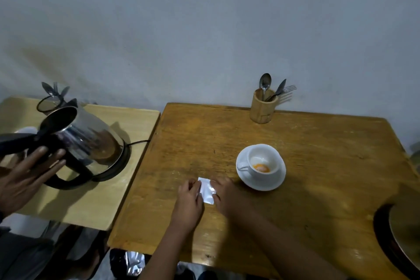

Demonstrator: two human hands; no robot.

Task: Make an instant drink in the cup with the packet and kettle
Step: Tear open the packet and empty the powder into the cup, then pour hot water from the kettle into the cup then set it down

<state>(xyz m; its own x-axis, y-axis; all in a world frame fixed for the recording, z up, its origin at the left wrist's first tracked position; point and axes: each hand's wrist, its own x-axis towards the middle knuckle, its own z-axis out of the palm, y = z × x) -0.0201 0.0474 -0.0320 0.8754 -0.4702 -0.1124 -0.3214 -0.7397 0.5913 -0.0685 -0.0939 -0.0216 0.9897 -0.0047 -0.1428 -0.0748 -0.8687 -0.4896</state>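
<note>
A white cup (270, 154) stands on a white saucer (261, 183) on the brown table (318, 166), with orange powder (261, 168) in its bottom. Just left of the saucer lies a small silver packet (207, 190) flat on the table. My left hand (189, 198) holds its left edge and my right hand (227, 195) presses its right edge. A steel kettle (88, 141) with a black handle and its lid up sits tilted on its base on the lighter side table. Another person's hand (27, 175) rests at the kettle's handle.
A bamboo holder (262, 109) with a spoon, a knife and a fork stands at the back of the brown table. A round dark-rimmed tray (404, 234) juts in at the right edge. The kettle's cord (138, 142) runs between the tables. A silver wrapper (135, 262) lies below the front edge.
</note>
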